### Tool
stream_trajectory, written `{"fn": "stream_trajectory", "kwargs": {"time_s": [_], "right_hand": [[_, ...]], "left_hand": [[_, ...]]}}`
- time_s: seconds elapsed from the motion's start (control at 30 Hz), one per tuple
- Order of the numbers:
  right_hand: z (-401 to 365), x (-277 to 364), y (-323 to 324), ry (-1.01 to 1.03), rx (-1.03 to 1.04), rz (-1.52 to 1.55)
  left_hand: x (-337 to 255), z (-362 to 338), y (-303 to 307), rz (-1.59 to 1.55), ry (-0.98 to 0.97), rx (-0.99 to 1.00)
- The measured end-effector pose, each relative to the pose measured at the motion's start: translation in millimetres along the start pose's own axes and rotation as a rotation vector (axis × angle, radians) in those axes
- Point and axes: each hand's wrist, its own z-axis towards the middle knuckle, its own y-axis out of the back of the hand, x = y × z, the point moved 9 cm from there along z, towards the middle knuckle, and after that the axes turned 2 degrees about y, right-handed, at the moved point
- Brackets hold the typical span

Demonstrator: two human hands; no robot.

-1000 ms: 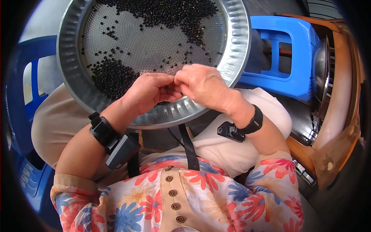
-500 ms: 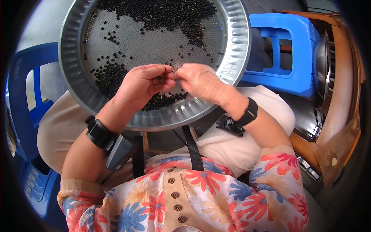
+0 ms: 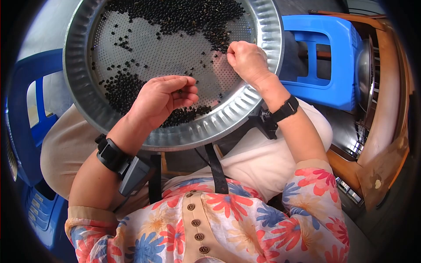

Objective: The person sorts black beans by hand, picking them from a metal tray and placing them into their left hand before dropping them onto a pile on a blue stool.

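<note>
A round metal tray with a perforated base rests over the lap. Small black beans are heaped at its far side, with a second pile at the left and more along the near edge. Over the near-left part of the tray, my left hand is curled, thumb against the forefinger, and a dark bean shows at its fingers. My right hand is above the tray's right side near the far heap, its fingertips pinched together; what they hold, if anything, is hidden.
A blue plastic stool stands at the right, beside a metal bowl and wooden furniture. Another blue chair is at the left. Black straps hang below the tray.
My right hand has moved away from my left hand, up and to the right towards the far heap. My left hand has stayed nearly in place. The tray appears slightly further left.
</note>
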Motion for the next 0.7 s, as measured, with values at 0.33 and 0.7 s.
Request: {"fn": "stream_trajectory", "kwargs": {"time_s": [0.33,0.7], "right_hand": [[-31,85,15,0.294,-0.026,0.407],[-24,69,9,0.178,0.181,0.267]], "left_hand": [[9,5,3,-0.081,0.024,-0.042],[10,6,-3,0.042,0.014,-0.015]]}}
